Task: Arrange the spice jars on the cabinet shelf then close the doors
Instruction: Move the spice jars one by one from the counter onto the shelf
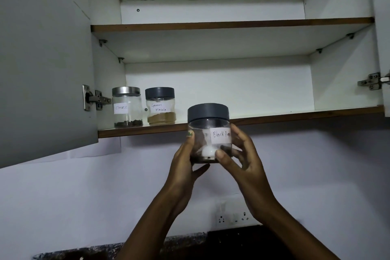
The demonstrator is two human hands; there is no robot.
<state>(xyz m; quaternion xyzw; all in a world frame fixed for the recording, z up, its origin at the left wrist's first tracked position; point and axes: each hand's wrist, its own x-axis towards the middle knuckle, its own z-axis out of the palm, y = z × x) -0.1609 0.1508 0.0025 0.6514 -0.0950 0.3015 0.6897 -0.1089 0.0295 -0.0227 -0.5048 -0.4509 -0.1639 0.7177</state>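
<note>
Both hands, left hand (183, 160) and right hand (242, 160), grip apparently upright black pepper jar (209, 131).

Head camera, close, tilted up at open cabinet (211, 88) (one view).

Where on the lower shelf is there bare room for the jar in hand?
The lower shelf is bare from the garam masala jar rightward to the right cabinet wall. The left end is crowded: the cloves jar stands near the hinge. Both hands, left hand and right hand, hold the black pepper jar below the shelf edge.
</note>
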